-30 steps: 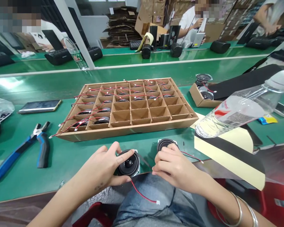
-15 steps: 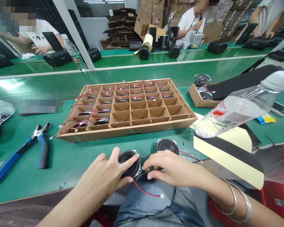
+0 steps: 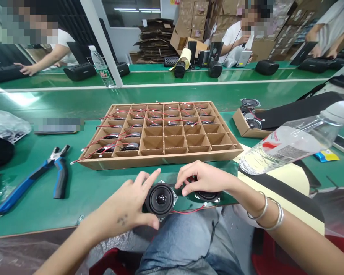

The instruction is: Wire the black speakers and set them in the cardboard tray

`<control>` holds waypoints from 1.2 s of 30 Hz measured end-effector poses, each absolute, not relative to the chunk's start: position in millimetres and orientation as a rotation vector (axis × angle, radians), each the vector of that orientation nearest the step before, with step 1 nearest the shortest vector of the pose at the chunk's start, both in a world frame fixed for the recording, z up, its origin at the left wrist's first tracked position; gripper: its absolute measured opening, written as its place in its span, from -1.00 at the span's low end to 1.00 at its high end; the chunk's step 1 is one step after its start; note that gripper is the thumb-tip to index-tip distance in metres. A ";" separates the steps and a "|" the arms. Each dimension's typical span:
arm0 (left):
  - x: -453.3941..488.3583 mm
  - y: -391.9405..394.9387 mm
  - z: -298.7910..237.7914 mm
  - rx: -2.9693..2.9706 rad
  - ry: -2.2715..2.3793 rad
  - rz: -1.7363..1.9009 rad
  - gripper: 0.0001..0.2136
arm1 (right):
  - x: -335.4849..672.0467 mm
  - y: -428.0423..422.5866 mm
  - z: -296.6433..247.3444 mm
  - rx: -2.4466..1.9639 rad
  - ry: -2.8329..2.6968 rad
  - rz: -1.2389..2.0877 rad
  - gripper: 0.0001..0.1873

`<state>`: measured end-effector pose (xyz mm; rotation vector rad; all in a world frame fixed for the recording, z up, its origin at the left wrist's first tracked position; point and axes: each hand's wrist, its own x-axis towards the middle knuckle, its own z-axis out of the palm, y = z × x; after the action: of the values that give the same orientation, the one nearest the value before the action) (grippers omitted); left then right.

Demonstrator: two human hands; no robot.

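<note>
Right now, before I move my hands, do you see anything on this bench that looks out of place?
Yes. A part-filled clear plastic water bottle lies tilted on its side on a cream-and-black sheet, not standing upright. It looks odd because it rests near the loudspeaker under your right hand.

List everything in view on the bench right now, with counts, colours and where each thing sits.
speaker drivers: 2, black with silver frames, at the bench's near edge
wire: 1, red and black, running from the drivers
divided tray: 1, brown cardboard, mid-bench, many wired drivers inside
small box: 1, brown cardboard, right of the tray, two drivers in view
pliers: 1, blue and black, left of the tray
water bottle: 1, clear with red label, far right
left hand: 1, against the nearer driver
right hand: 1, over the other driver
</note>
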<state>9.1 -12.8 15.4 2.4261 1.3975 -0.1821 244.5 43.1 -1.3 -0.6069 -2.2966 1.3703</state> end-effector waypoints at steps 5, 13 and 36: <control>-10.1 11.1 17.8 2.442 0.954 -0.055 -0.36 | 239.2 37.6 -2.2 -0.889 -2.081 1.360 -0.93; -7.2 1.8 -0.8 2.577 1.002 0.050 -0.40 | 239.8 43.4 -7.8 -0.889 -1.726 1.832 -0.79; 12.4 -33.9 -9.0 2.671 1.399 0.194 -0.38 | 240.9 29.7 -8.3 -0.836 -2.425 0.896 -0.92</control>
<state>12.4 -33.9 -9.0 2.6714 1.3986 0.1942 240.9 29.7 -8.3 -0.8363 -2.4250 0.8960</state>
